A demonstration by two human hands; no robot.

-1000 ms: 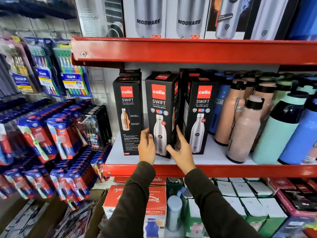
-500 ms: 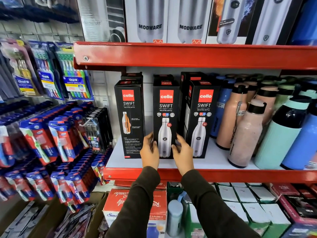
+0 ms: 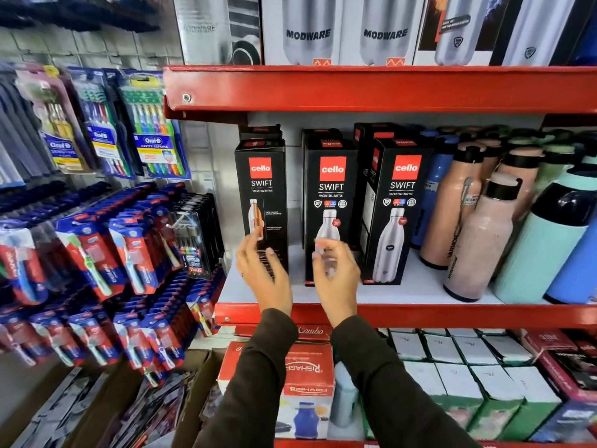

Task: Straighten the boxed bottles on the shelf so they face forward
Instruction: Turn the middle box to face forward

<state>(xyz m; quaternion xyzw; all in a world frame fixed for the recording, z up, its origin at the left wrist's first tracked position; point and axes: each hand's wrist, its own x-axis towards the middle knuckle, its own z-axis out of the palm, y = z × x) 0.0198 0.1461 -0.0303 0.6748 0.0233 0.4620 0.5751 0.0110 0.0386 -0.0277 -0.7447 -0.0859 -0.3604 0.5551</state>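
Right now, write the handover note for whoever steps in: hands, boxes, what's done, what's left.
Left hand: open, empty, in front of the left cello box.
Right hand: open, empty, in front of the middle cello box.
All three front boxes stand upright on the white shelf.
Done: left and middle boxes face forward.
Left: right cello box sits slightly turned, side panel showing; square it up. Boxes behind are mostly hidden; check them.

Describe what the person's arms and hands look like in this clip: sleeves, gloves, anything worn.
Both arms wear long, dark brownish-grey sleeves of plain fabric that end at the wrists. The left hand and right hand are bare, with no gloves. A small dark mark on the left hand could be a ring, but motion blur makes that uncertain. No watch shows.
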